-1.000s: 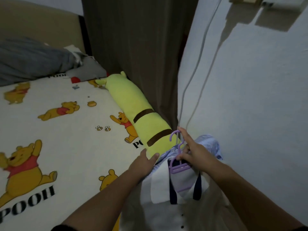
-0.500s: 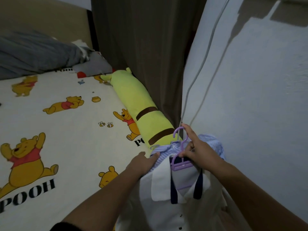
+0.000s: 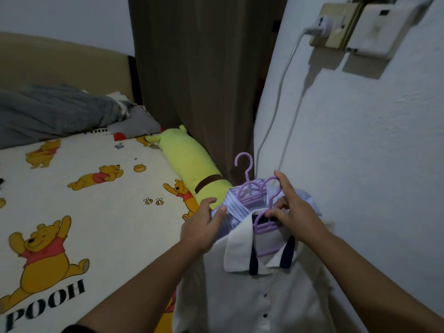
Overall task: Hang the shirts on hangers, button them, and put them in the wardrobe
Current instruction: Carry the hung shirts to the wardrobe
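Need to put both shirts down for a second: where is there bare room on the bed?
The sheet lies open left of the left hand, between the grey blanket and the near edge. It is crowded along the wall: the yellow bolster, both shirts and the right hand.

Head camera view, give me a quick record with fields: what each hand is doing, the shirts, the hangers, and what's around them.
left hand: gripping the blue striped shirt at its collar side
right hand: pinching the near purple hanger at its neck
white shirt: on the near hanger, dark-trimmed collar, dark buttons visible
far purple hanger: carries the striped shirt, hook free and upright
bed: on the left, cartoon bear sheet
yellow bolster: along the bed's edge
wall: on the right, charger cable hanging down
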The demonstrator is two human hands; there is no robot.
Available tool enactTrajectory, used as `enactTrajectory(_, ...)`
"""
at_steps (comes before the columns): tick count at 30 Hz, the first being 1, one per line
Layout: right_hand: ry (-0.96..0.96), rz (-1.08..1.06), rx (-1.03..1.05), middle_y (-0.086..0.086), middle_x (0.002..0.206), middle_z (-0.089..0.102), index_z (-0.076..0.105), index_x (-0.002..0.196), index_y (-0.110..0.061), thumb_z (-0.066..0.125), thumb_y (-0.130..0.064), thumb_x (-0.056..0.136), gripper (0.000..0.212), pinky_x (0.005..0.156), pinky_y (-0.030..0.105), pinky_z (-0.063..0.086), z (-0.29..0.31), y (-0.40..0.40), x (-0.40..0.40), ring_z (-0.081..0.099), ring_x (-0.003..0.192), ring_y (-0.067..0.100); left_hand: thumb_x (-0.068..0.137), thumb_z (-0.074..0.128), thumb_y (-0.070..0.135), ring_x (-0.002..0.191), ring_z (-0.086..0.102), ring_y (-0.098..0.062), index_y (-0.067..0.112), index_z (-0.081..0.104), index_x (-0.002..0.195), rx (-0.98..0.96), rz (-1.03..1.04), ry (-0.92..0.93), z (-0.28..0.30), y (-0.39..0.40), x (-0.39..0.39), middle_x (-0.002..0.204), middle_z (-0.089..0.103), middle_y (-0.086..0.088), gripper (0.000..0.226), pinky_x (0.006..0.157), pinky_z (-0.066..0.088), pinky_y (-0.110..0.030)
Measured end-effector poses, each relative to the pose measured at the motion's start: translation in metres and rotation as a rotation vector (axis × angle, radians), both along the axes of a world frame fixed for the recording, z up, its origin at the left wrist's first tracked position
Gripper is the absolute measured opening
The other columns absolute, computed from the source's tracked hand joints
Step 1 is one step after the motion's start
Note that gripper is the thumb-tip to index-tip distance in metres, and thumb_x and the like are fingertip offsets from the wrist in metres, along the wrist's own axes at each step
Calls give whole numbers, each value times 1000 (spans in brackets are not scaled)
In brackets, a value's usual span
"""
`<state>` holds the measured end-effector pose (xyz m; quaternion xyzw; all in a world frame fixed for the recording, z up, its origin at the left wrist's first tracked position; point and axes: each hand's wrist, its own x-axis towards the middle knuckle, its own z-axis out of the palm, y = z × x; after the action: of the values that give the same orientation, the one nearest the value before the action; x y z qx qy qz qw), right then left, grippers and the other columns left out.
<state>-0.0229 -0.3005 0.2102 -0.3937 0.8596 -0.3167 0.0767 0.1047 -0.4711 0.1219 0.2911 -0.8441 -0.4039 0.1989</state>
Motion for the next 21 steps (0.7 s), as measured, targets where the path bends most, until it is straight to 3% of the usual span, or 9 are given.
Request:
enactTrajectory(2, 31, -52, -17, 3, 72, 65, 5, 144, -48, 65, -15, 87, 89, 59, 12, 49, 11, 4, 2, 64, 66, 12, 93, 28, 65, 113, 57, -21, 30, 33, 140, 0, -65, 22, 13, 3, 4, 123, 60, -1, 60, 94, 45, -38)
enactTrajectory(5, 103, -124, -80, 0, 76, 64, 9, 147, -41, 66, -18, 87, 86, 62, 14, 51, 30, 8, 6, 63, 67, 10, 81, 26, 71, 98, 59, -16, 30, 31, 141, -94, -154, 38, 34, 9, 9, 102, 56, 7, 72, 81, 47, -32)
enactTrajectory(10, 148, -183, -259, 5, 133, 46, 23, 145, -35, 74, -14, 81, 85, 82, 22, 48, 60, 15, 19, 53, 100, 10, 78, 39, 69, 79, 55, -9, 28, 35, 138, -313, -189, 141, 67, 21, 17, 93, 54, 10, 73, 65, 43, -24)
enactTrajectory(12, 102, -184, -301, 5, 143, 43, 18, 146, -36, 72, -12, 82, 88, 90, 33, 49, 68, 25, 25, 55, 112, 19, 76, 46, 70, 79, 58, -11, 27, 38, 136, -348, -190, 192, 78, 25, 18, 93, 52, 13, 74, 66, 47, -26)
enactTrajectory(15, 117, -189, -304, 9, 133, 54, 12, 147, -37, 71, -10, 83, 91, 89, 33, 48, 77, 42, 36, 60, 111, 25, 76, 51, 72, 81, 62, -13, 27, 40, 134, -381, -200, 222, 89, 33, 17, 94, 53, 14, 74, 70, 52, -31)
enactTrajectory(19, 132, -241, -286, 8, 117, 60, 10, 147, -37, 70, -10, 84, 91, 68, 6, 44, 80, 64, 44, 61, 91, 16, 81, 54, 69, 86, 63, -17, 26, 39, 135, -437, -225, 217, 99, 52, 12, 98, 60, 8, 70, 71, 49, -30)
enactTrajectory(21, 120, -281, -300, 5, 111, 59, 11, 146, -39, 70, -9, 84, 91, 58, 2, 42, 78, 76, 52, 58, 83, 10, 82, 54, 69, 92, 64, -21, 25, 39, 137, -489, -237, 243, 103, 69, 8, 103, 64, 7, 72, 74, 47, -32)
